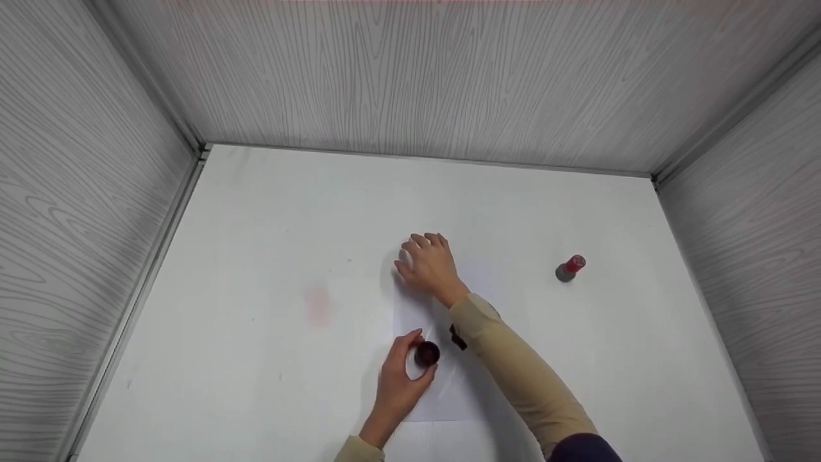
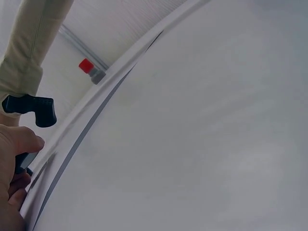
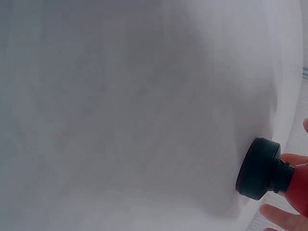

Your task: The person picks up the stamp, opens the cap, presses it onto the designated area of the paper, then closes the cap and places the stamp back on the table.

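My left hand curls thumb and fingers round a small, dark, round cap with a reddish middle, over the near half of a white sheet of paper. In the left wrist view its thumb hides much of that cap. Farther up, at the sheet's far end, my right hand is arched palm down. The right wrist view shows its fingers round the red handle of a stamp, black base toward the paper. In the head view this stamp is hidden under the hand.
A red-topped, grey-based stamp-like piece stands upright on the white table, to the right. A faint pink smear marks the tabletop left of the paper. Grey wood-grain panels enclose the back and sides. My right forearm crosses the paper's right side.
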